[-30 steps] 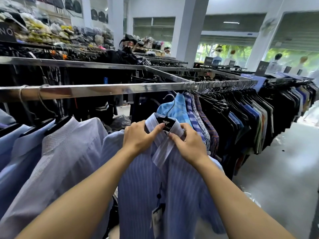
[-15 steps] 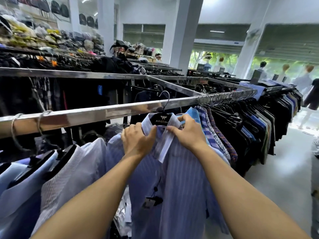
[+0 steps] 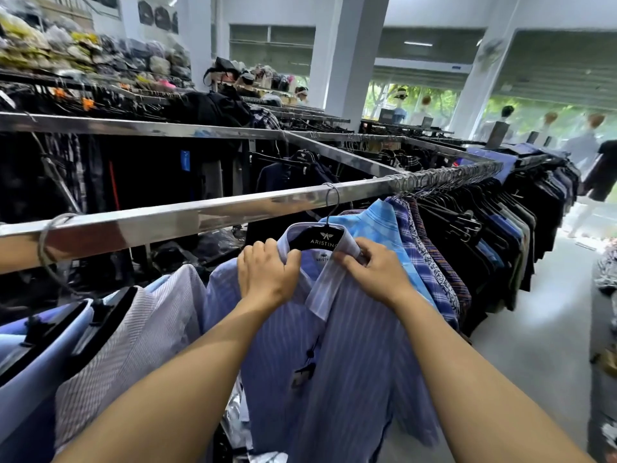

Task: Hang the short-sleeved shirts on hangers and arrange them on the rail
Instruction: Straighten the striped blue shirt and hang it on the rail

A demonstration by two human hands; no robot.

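left grip (image 3: 267, 279) holds collar (image 3: 349, 243) | right grip (image 3: 375, 274) holds collar | hanger (image 3: 315, 241) on rail (image 3: 200, 218)

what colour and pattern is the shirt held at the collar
The shirt is light blue with fine vertical stripes, seen best in the head view.

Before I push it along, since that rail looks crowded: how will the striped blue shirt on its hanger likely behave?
Probably floppy: the striped shirt drapes in loose folds below the left hand and right hand. Its hanger hangs by one thin hook on the smooth metal rail, so it should slide easily but may swing.
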